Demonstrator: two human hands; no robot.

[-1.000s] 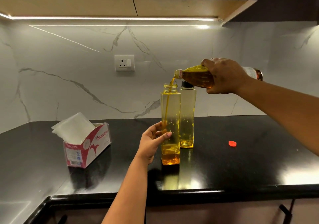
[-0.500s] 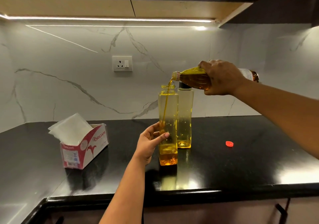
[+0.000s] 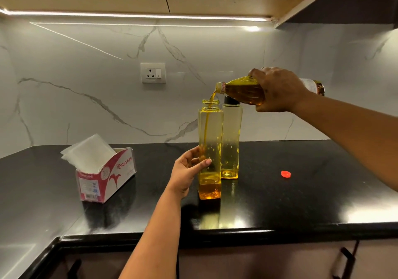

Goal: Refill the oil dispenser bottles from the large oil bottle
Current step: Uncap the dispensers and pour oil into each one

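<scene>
Right now: R hand (image 3: 277,89) fingers wrapped round tilted oil btl (image 3: 243,89), L hand (image 3: 187,171) curled round open dispenser (image 3: 210,149).

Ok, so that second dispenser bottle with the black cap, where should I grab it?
Take the capped dispenser bottle around its narrowed middle, coming from its right side. It stands upright, the open dispenser bottle crowds its left, and the large oil bottle hangs over its cap.

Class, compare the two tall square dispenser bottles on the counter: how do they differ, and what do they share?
The near dispenser bottle is uncapped; the far dispenser bottle wears a black cap. The near one is held by the left hand and receives oil; the far one stands untouched. Both are upright, clear yellow and mostly empty.
</scene>
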